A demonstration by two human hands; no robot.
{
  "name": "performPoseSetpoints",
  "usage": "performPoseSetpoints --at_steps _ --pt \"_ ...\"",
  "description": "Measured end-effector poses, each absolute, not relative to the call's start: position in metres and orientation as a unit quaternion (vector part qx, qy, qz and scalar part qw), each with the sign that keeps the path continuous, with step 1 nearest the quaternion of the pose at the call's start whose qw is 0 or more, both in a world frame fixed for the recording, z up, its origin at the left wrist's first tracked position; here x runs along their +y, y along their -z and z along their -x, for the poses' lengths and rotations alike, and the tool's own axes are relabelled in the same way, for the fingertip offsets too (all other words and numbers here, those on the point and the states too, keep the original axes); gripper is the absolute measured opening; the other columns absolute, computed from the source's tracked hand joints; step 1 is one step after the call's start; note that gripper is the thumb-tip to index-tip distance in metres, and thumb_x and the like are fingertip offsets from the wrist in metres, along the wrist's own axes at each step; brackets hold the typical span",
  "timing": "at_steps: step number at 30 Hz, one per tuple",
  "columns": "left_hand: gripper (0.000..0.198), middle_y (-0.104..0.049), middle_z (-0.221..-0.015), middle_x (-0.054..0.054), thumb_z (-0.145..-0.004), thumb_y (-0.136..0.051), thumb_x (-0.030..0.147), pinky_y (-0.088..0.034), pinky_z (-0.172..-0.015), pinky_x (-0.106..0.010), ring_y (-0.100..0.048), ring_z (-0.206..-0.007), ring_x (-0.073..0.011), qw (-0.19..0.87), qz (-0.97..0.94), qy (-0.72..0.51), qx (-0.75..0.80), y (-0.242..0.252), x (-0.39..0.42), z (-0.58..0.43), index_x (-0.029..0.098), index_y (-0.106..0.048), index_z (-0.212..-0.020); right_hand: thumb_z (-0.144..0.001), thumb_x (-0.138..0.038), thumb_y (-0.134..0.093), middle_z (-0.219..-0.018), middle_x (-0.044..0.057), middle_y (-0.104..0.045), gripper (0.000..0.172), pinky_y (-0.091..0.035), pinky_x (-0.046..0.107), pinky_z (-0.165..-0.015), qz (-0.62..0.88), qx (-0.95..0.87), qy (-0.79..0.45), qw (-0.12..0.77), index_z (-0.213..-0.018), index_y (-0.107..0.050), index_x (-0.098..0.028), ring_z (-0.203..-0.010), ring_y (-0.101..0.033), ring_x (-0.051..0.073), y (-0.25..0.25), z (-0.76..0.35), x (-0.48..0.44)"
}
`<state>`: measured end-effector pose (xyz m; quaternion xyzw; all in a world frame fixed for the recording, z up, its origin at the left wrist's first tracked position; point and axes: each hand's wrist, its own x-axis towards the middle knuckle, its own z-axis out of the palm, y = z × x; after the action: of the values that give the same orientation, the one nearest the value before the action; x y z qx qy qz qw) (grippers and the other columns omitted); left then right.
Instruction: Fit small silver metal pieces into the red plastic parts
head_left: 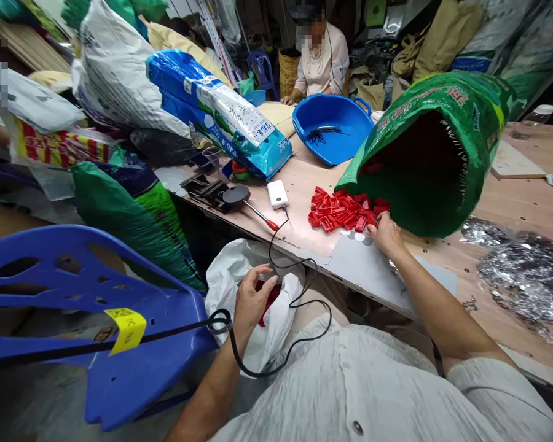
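A pile of small red plastic pieces (341, 212) lies on the wooden table (511, 202) at the mouth of a big green woven sack (447, 129) lying on its side. My right hand (384, 233) rests at the pile's near right edge, its fingers curled onto some pieces. My left hand (253, 298) is below the table edge, over my lap. It grips the rim of a white plastic bag (239, 276) that holds red pieces. A black cable (299, 288) loops across my lap.
A white power bank (277, 194), a red-handled tool (253, 209) and a blue basin (332, 127) sit on the table. Silver foil scraps (520, 270) lie at the right. A blue plastic chair (74, 307) stands at my left, with sacks behind it. Another person (320, 58) sits across the table.
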<state>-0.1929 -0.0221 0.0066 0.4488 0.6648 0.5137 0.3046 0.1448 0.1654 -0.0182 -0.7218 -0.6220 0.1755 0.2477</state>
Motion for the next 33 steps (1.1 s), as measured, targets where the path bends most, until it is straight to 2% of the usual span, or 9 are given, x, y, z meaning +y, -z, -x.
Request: performPoseSetpoints --at_steps 3,7,10,11,15,19,23,27,33 --pt "0.026 -0.067 -0.111 -0.008 -0.075 -0.072 0.033 -0.045 -0.103 -0.039 -0.063 -0.108 -0.0210 0.339 -0.478 -0.535 0.608 -0.012 -0.010 0.164 0.017 -0.063 -0.093 -0.082 -0.025 -0.058 -0.098 0.016 -0.066 0.028 -0.042 0.041 -0.084 0.724 -0.604 -0.198 0.268 -0.107 -0.054 -0.016 -0.095 -0.060 0.031 0.015 -0.151 0.164" --pt "0.030 -0.069 -0.102 -0.006 -0.075 -0.074 0.033 -0.049 -0.097 -0.035 -0.065 -0.099 -0.0178 0.442 -0.459 -0.554 0.536 -0.021 0.008 0.123 0.017 -0.063 -0.097 -0.083 -0.037 -0.056 -0.097 0.011 -0.066 0.027 -0.045 0.034 -0.075 0.699 -0.591 -0.257 0.310 -0.101 -0.058 -0.018 -0.086 -0.060 0.024 0.006 -0.164 0.139" --pt "0.045 -0.067 -0.104 -0.007 -0.072 -0.077 0.034 -0.052 -0.090 -0.035 -0.064 -0.099 -0.0185 0.559 -0.420 -0.532 0.477 -0.021 0.020 0.090 0.018 -0.061 -0.110 -0.083 -0.049 -0.057 -0.083 0.003 -0.064 0.033 -0.044 0.027 -0.060 0.638 -0.599 -0.361 0.322 -0.097 -0.061 -0.020 -0.064 -0.054 0.015 0.000 -0.159 0.097" --pt "0.053 -0.066 -0.108 -0.008 -0.071 -0.079 0.035 -0.054 -0.088 -0.036 -0.064 -0.100 -0.0194 0.603 -0.404 -0.512 0.460 -0.019 0.023 0.079 0.019 -0.058 -0.118 -0.082 -0.050 -0.058 -0.081 0.001 -0.063 0.035 -0.042 0.026 -0.057 0.577 -0.596 -0.450 0.331 -0.100 -0.060 -0.019 -0.060 -0.051 0.013 -0.001 -0.155 0.080" --pt "0.068 -0.063 -0.116 -0.010 -0.072 -0.079 0.038 -0.056 -0.082 -0.037 -0.065 -0.097 -0.0196 0.734 -0.353 -0.411 0.409 -0.009 0.022 0.044 0.021 -0.052 -0.131 -0.082 -0.048 -0.063 -0.089 0.001 -0.063 0.031 -0.046 0.027 -0.068 0.455 -0.567 -0.578 0.372 -0.095 -0.059 -0.020 -0.075 -0.056 0.014 0.002 -0.136 0.020" --pt "0.055 -0.066 -0.107 -0.010 -0.069 -0.081 0.039 -0.057 -0.079 -0.035 -0.067 -0.089 -0.0186 0.771 -0.333 -0.377 0.391 -0.002 0.012 0.032 0.015 -0.060 -0.114 -0.087 -0.045 -0.059 -0.092 0.001 -0.067 0.028 -0.047 0.029 -0.076 0.499 -0.589 -0.532 0.348 -0.103 -0.062 -0.022 -0.084 -0.060 0.017 0.013 -0.151 -0.007" --pt "0.053 -0.067 -0.089 -0.005 -0.066 -0.083 0.039 -0.057 -0.067 -0.030 -0.069 -0.077 -0.0176 0.780 -0.297 -0.376 0.402 -0.001 0.006 0.038 0.015 -0.059 -0.107 -0.087 -0.039 -0.057 -0.096 0.003 -0.070 0.023 -0.045 0.032 -0.078 0.632 -0.620 -0.352 0.304 -0.101 -0.065 -0.023 -0.087 -0.063 0.020 0.019 -0.196 0.000" --pt "0.049 -0.061 -0.073 0.002 -0.070 -0.080 0.042 -0.046 -0.050 -0.018 -0.067 -0.063 -0.0133 0.784 -0.285 -0.376 0.403 -0.002 0.004 0.043 0.017 -0.058 -0.106 -0.087 -0.031 -0.054 -0.098 0.004 -0.071 0.016 -0.044 0.034 -0.080 0.675 -0.662 -0.212 0.248 -0.094 -0.066 -0.024 -0.089 -0.064 0.022 0.019 -0.226 0.017" --pt "0.053 -0.066 -0.097 -0.005 -0.071 -0.081 0.035 -0.051 -0.060 -0.022 -0.072 -0.081 -0.0182 0.806 -0.273 -0.360 0.384 -0.004 0.001 0.043 0.018 -0.058 -0.116 -0.088 -0.026 -0.050 -0.097 0.005 -0.071 0.016 -0.044 0.033 -0.076 0.656 -0.708 -0.152 0.214 -0.092 -0.065 -0.023 -0.089 -0.063 0.022 0.025 -0.223 0.033"
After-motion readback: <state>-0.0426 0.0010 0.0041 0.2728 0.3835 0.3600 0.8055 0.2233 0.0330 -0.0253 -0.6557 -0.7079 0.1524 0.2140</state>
